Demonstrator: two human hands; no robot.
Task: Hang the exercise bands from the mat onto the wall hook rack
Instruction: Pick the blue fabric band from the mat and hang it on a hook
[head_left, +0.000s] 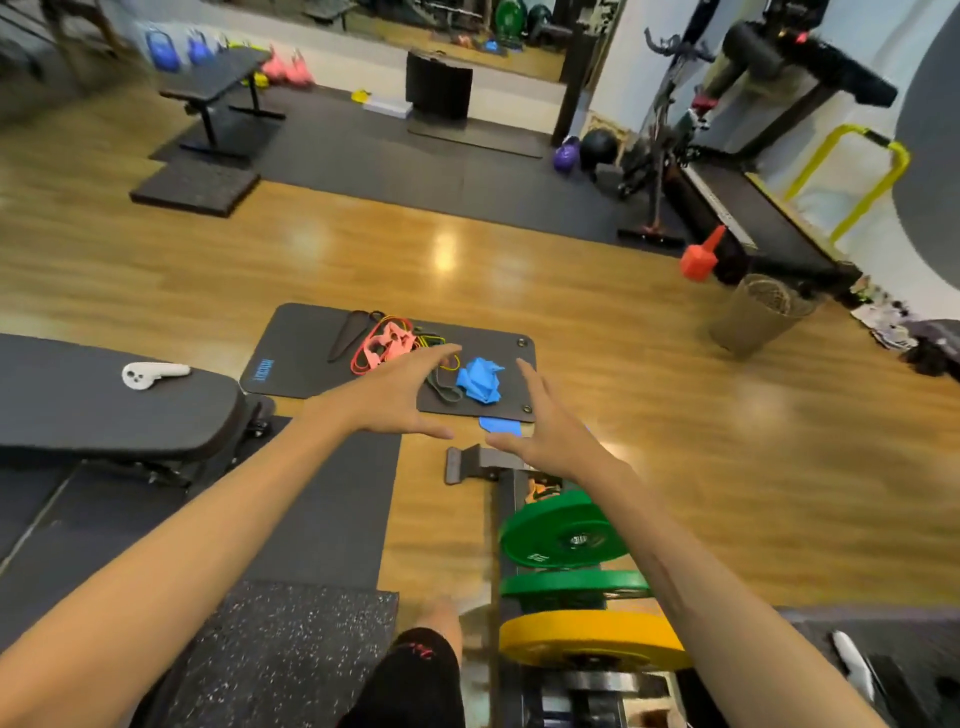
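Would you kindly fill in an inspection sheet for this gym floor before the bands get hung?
Surface: dark mat lying on wood floor.
Job's things: pink band, blue band, red, yellow and dark loops tangled on the mat; wall hook rack not in view.
Clutter: white controller on bench; green plates and yellow plate near the feet.
Hands: left hand and right hand open, reaching, holding nothing.
Cables: nothing seen.
Surroundings: wicker basket, treadmill.

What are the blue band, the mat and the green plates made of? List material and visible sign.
Blue band: thin, matte stretchy sheet, likely latex; it lies crumpled.
Mat: dark matte foam or rubber, lying flat, with corner eyelets.
Green plates: probably rubber-coated; smooth, slight sheen.
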